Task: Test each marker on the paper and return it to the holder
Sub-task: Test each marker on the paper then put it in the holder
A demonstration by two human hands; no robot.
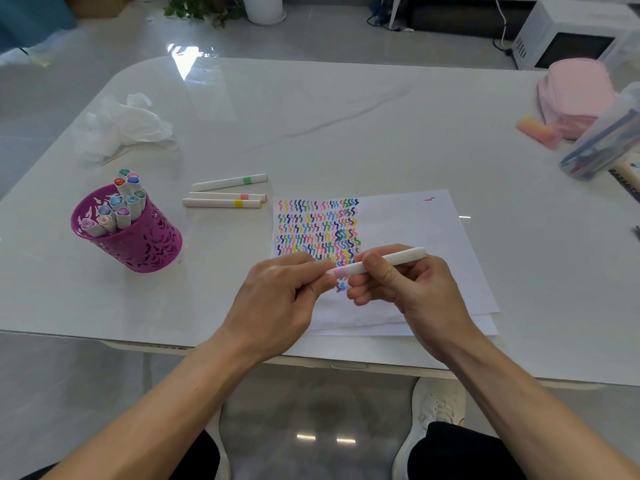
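- Left hand (280, 296): fingers curled, thumb and fingertips pinched on the left end of the pink-banded marker (377, 264), just beside the pink ring
- Right hand (412, 289): thumb on top and fingers below, gripped around the white barrel of the same marker; the far end of the barrel projects up and to the right past the knuckles
- Pink-banded marker: held between both hands, tilted slightly upward toward the right, above the lower rows of coloured squiggles; whether its cap is on or off cannot be told
- Paper (415, 223): lies flat on the table (311, 116) directly beneath and beyond both hands, its left part filled with rows of short wavy test strokes, one small pink mark near its far right corner
- Holder (138, 237): magenta perforated cup, well to the left of the left hand, upright, with many markers standing in it, caps up
- Three loose markers (225, 195): lying on the table beyond the left hand, between holder and paper, banded green, salmon and yellow
- Crumpled clear plastic (124, 123): far left, beyond the holder
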